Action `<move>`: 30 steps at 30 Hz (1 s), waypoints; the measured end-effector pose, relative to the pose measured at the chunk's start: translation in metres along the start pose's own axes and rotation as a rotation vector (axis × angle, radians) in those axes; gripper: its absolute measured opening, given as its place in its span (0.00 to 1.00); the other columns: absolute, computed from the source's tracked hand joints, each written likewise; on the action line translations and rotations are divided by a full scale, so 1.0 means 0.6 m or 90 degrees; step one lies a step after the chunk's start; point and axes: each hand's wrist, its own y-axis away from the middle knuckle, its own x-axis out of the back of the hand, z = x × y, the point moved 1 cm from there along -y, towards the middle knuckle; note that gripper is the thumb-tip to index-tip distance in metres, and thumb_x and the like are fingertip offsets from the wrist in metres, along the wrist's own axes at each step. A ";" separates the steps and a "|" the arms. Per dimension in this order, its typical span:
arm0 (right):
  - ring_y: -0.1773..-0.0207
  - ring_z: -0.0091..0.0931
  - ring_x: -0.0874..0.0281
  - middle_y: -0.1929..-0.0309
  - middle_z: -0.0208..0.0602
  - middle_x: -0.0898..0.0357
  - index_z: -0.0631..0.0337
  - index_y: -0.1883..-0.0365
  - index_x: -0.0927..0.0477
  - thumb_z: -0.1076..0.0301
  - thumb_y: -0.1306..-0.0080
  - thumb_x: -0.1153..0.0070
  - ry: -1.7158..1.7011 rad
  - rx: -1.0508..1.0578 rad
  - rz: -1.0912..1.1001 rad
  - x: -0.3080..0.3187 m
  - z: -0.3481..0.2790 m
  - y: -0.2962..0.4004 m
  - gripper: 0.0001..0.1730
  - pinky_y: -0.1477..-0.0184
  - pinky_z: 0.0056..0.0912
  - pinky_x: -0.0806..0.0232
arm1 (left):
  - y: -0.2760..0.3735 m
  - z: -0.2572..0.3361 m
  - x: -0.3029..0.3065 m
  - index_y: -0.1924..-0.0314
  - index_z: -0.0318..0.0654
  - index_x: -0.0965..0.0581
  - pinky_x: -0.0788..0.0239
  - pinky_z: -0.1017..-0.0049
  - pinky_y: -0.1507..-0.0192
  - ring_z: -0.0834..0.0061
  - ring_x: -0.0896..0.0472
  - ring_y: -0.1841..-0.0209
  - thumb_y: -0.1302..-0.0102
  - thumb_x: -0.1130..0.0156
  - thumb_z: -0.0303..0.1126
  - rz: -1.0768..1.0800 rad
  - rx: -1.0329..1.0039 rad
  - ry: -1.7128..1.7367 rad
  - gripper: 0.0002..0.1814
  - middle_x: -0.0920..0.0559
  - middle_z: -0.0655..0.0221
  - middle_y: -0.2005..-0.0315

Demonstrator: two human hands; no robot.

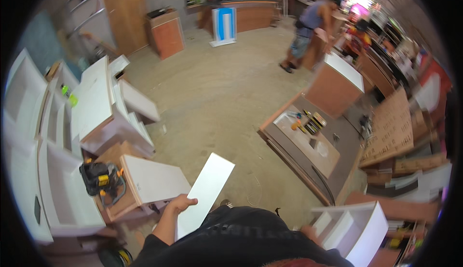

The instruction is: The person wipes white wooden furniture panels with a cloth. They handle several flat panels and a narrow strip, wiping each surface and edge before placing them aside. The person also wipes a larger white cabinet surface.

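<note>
My left hand [182,202] grips a long white panel [209,184] by its left edge, thumb on the upper face. The panel tilts up and away to the right, and its lower end meets my dark shirt. Close to that hand stands a wooden box with a white top panel [155,180]. On my other side, a blurred part of my right hand [308,231] shows beside a white cabinet with dividers [372,227]. Its fingers are not clear, so whether it touches the cabinet cannot be told.
A black-and-yellow power tool [103,180] rests on the wooden box. White cabinet carcasses [96,97] line the left. At right lies a low platform [300,155] with boxes and a hose. Two people [311,25] work at the far right.
</note>
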 end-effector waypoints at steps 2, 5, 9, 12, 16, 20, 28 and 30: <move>0.37 0.45 0.27 0.39 0.53 0.27 0.65 0.35 0.32 0.59 0.37 0.44 -0.026 -0.021 0.002 -0.049 -0.032 -0.029 0.34 0.35 0.51 0.36 | -0.030 0.043 0.011 0.46 0.30 0.21 0.32 0.69 0.44 0.67 0.20 0.51 0.40 0.29 0.40 0.020 0.011 -0.029 0.26 0.16 0.62 0.54; 0.38 0.45 0.27 0.39 0.53 0.27 0.65 0.36 0.32 0.59 0.37 0.44 -0.032 -0.032 -0.043 -0.110 -0.125 -0.095 0.33 0.35 0.49 0.36 | -0.073 0.100 0.034 0.47 0.30 0.20 0.32 0.68 0.43 0.65 0.20 0.50 0.40 0.29 0.44 0.032 0.050 -0.060 0.28 0.16 0.58 0.53; 0.38 0.43 0.28 0.39 0.52 0.27 0.65 0.37 0.30 0.60 0.36 0.46 0.028 -0.002 -0.114 -0.180 -0.315 -0.230 0.31 0.36 0.47 0.36 | -0.147 0.145 0.066 0.47 0.32 0.19 0.34 0.66 0.42 0.60 0.21 0.47 0.41 0.30 0.49 0.128 0.079 -0.076 0.29 0.17 0.55 0.51; 0.38 0.42 0.28 0.39 0.51 0.27 0.66 0.38 0.30 0.61 0.35 0.46 0.087 0.048 -0.165 -0.208 -0.491 -0.331 0.29 0.37 0.46 0.36 | -0.191 0.209 0.086 0.46 0.34 0.20 0.34 0.65 0.42 0.58 0.22 0.45 0.41 0.30 0.52 0.142 0.091 -0.053 0.32 0.18 0.56 0.48; 0.38 0.41 0.28 0.39 0.51 0.27 0.66 0.39 0.29 0.61 0.34 0.47 0.176 0.150 -0.213 -0.229 -0.794 -0.449 0.27 0.37 0.44 0.35 | -0.226 0.312 0.113 0.46 0.27 0.21 0.33 0.66 0.43 0.59 0.21 0.48 0.44 0.28 0.51 0.235 0.098 0.004 0.35 0.18 0.51 0.50; 0.55 0.37 0.18 0.55 0.47 0.19 0.69 0.53 0.22 0.66 0.37 0.48 -0.112 0.211 -0.391 -0.332 -1.192 -0.462 0.17 0.53 0.41 0.27 | -0.222 0.352 0.140 0.45 0.28 0.22 0.34 0.68 0.43 0.63 0.22 0.46 0.45 0.26 0.50 0.309 0.054 0.149 0.36 0.18 0.55 0.50; 0.68 0.28 0.25 0.67 0.32 0.22 0.64 0.56 0.22 0.72 0.44 0.47 0.158 0.629 -0.348 -0.645 -1.598 -0.460 0.16 0.64 0.34 0.32 | -0.307 0.364 0.252 0.43 0.33 0.23 0.36 0.66 0.41 0.63 0.25 0.44 0.44 0.26 0.49 0.479 0.000 0.268 0.35 0.19 0.57 0.48; 0.62 0.31 0.23 0.62 0.36 0.21 0.65 0.52 0.23 0.73 0.44 0.49 0.022 0.535 -0.484 -0.752 -1.617 -0.383 0.20 0.59 0.37 0.30 | -0.325 0.376 0.293 0.43 0.33 0.22 0.36 0.67 0.43 0.68 0.25 0.46 0.43 0.26 0.49 0.484 -0.040 0.322 0.34 0.18 0.60 0.50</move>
